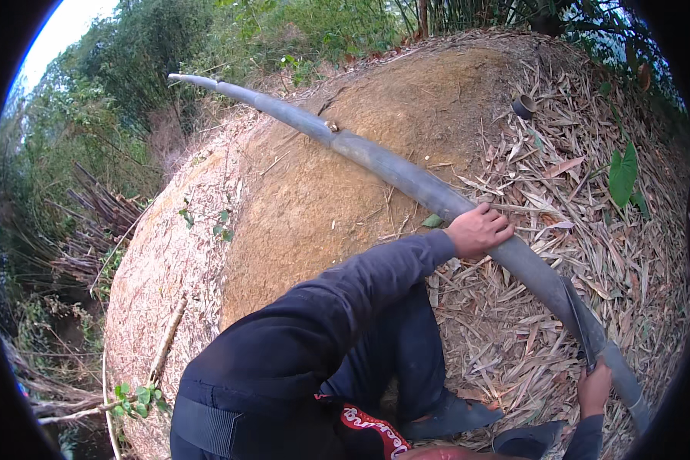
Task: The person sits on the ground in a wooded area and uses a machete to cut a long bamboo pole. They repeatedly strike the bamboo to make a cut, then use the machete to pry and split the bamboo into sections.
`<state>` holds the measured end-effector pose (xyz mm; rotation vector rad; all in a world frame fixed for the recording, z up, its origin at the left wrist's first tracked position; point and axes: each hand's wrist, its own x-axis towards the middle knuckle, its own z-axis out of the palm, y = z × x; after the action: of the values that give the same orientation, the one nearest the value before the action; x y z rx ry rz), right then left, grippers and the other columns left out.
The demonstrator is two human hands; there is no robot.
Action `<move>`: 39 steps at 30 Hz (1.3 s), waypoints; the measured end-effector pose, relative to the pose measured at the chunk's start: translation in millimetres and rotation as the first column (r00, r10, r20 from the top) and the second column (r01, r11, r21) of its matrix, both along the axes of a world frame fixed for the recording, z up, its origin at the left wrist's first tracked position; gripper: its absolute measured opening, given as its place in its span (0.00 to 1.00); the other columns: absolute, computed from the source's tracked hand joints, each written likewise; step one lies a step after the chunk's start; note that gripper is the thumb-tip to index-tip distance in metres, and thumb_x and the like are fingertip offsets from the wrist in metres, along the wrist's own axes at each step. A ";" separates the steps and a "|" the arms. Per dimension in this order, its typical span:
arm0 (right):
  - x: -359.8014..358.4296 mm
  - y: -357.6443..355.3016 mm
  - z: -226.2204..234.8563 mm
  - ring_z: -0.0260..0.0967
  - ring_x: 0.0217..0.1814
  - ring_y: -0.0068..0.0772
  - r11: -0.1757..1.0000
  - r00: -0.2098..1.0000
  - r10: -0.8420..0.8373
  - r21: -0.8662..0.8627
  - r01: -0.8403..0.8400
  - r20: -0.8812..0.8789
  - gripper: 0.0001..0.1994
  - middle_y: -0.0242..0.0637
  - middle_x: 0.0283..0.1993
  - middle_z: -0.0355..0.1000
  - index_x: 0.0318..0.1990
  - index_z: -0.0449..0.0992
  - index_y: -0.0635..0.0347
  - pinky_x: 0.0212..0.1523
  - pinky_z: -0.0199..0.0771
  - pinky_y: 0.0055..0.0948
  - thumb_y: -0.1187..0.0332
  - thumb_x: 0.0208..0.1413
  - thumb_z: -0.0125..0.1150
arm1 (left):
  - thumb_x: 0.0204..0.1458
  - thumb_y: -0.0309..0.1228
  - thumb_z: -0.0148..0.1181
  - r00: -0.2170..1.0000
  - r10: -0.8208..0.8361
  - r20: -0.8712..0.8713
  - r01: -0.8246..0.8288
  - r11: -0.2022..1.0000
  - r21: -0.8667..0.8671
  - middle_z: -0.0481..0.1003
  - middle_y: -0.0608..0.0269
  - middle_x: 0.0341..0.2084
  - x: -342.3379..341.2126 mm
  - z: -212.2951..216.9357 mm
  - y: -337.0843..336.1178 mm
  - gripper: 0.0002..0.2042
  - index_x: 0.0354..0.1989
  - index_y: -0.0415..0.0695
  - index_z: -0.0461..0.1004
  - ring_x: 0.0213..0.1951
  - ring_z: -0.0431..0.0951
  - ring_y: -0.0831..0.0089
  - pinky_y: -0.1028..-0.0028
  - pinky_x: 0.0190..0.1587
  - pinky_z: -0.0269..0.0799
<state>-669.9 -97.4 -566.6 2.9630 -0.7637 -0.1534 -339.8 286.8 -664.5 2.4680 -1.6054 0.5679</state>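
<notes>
A long grey bamboo pole [391, 167] lies across bare brown earth and dry leaf litter, running from upper left to lower right. My left hand [479, 228] grips the pole near its middle, fingers wrapped over the top. My right hand [594, 387] is at the lower right, closed on the handle of a long-bladed knife [577, 318]. The blade rests flat against the pole near its thick end. My dark sleeve and trousers fill the lower centre, and one sandal [452, 418] shows by the pole's end.
A mound of bare earth [337, 184] drops off at the left toward cut stalks [100, 230] and brush. Dry bamboo leaves [560, 184] cover the ground on the right. A short cut stump [524, 106] stands at upper right. A thin stick [167, 341] lies lower left.
</notes>
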 end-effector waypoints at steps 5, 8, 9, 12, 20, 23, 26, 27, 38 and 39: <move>-9.7 -11.0 -57.0 0.75 0.46 0.67 0.983 0.968 -0.169 0.109 0.151 0.185 0.19 0.64 0.39 0.75 0.50 0.73 0.77 0.48 0.72 0.54 0.74 0.54 0.67 | 0.49 0.38 0.61 0.937 0.043 0.347 0.042 0.971 -0.233 0.72 0.53 0.53 -29.1 -31.2 7.5 0.26 0.59 0.50 0.65 0.52 0.75 0.60 0.57 0.55 0.66; -9.2 -2.2 -61.5 0.75 0.46 0.65 0.963 0.947 -0.202 0.228 0.146 0.249 0.16 0.63 0.38 0.75 0.46 0.73 0.78 0.49 0.71 0.53 0.75 0.53 0.66 | 0.46 0.39 0.64 0.956 -0.031 0.293 0.092 0.976 -0.198 0.71 0.50 0.54 -28.5 -24.4 5.2 0.31 0.60 0.50 0.64 0.51 0.75 0.59 0.56 0.55 0.66; -4.0 4.6 -50.6 0.76 0.45 0.65 0.964 0.962 -0.197 0.215 0.155 0.190 0.16 0.63 0.37 0.75 0.46 0.73 0.78 0.48 0.71 0.53 0.75 0.53 0.66 | 0.45 0.39 0.65 0.959 -0.017 0.282 0.070 0.981 -0.180 0.71 0.50 0.54 -27.3 -24.7 7.8 0.31 0.60 0.50 0.64 0.51 0.75 0.59 0.56 0.55 0.65; -1.1 4.5 -23.8 0.77 0.39 0.66 0.975 0.983 -0.132 0.196 0.106 0.125 0.16 0.62 0.31 0.76 0.44 0.73 0.78 0.42 0.73 0.52 0.76 0.51 0.66 | 0.44 0.39 0.66 0.968 -0.008 0.250 0.054 0.983 -0.177 0.71 0.50 0.53 -28.0 -19.7 6.9 0.32 0.60 0.50 0.64 0.48 0.75 0.59 0.56 0.54 0.65; -8.0 3.9 -53.2 0.75 0.43 0.68 0.996 0.975 -0.073 0.067 0.060 0.211 0.13 0.62 0.36 0.76 0.42 0.73 0.75 0.48 0.70 0.57 0.74 0.52 0.66 | 0.45 0.39 0.64 0.971 -0.024 0.238 0.077 0.974 -0.213 0.72 0.49 0.53 -26.1 -17.4 4.7 0.30 0.60 0.49 0.64 0.48 0.76 0.58 0.57 0.54 0.66; 13.4 20.2 -31.7 0.75 0.43 0.68 0.982 0.981 -0.167 0.104 0.156 0.102 0.13 0.62 0.35 0.77 0.42 0.74 0.74 0.48 0.71 0.57 0.73 0.53 0.66 | 0.47 0.38 0.63 0.976 -0.020 0.215 0.059 0.982 -0.177 0.72 0.49 0.53 -29.2 -17.5 10.2 0.29 0.60 0.49 0.64 0.48 0.76 0.58 0.57 0.54 0.66; 12.5 14.4 -37.6 0.76 0.42 0.67 0.977 0.976 -0.183 0.127 0.169 0.115 0.13 0.60 0.33 0.78 0.42 0.75 0.73 0.48 0.72 0.56 0.72 0.53 0.65 | 0.48 0.39 0.63 0.975 -0.022 0.220 0.063 0.981 -0.182 0.72 0.50 0.53 -28.1 -16.3 8.0 0.29 0.60 0.49 0.64 0.48 0.76 0.59 0.57 0.54 0.66; 12.5 10.8 -41.4 0.77 0.42 0.66 0.978 0.976 -0.174 0.137 0.156 0.132 0.13 0.60 0.32 0.78 0.42 0.75 0.73 0.48 0.73 0.55 0.72 0.53 0.65 | 0.48 0.39 0.63 0.974 -0.022 0.227 0.067 0.979 -0.193 0.72 0.50 0.53 -27.2 -16.1 6.9 0.28 0.60 0.49 0.64 0.48 0.76 0.59 0.57 0.53 0.66; 14.1 14.7 -33.4 0.78 0.40 0.64 0.977 0.977 -0.168 0.152 0.147 0.135 0.13 0.59 0.30 0.78 0.42 0.74 0.74 0.45 0.75 0.53 0.73 0.53 0.65 | 0.48 0.39 0.63 0.979 -0.021 0.201 0.058 0.982 -0.181 0.72 0.50 0.52 -28.5 -15.1 5.9 0.28 0.60 0.50 0.65 0.48 0.76 0.62 0.59 0.51 0.66; 15.7 14.2 -39.6 0.78 0.39 0.64 0.974 0.975 -0.163 0.180 0.135 0.151 0.13 0.59 0.30 0.78 0.42 0.74 0.74 0.45 0.75 0.53 0.73 0.53 0.65 | 0.48 0.39 0.63 0.980 -0.015 0.200 0.047 0.986 -0.157 0.72 0.51 0.52 -29.8 -13.3 10.6 0.29 0.60 0.50 0.65 0.48 0.75 0.62 0.59 0.51 0.66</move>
<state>-654.3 -83.2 -606.2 3.1051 -1.0462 0.0210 -369.5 297.4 -677.8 2.3270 -1.5914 0.9264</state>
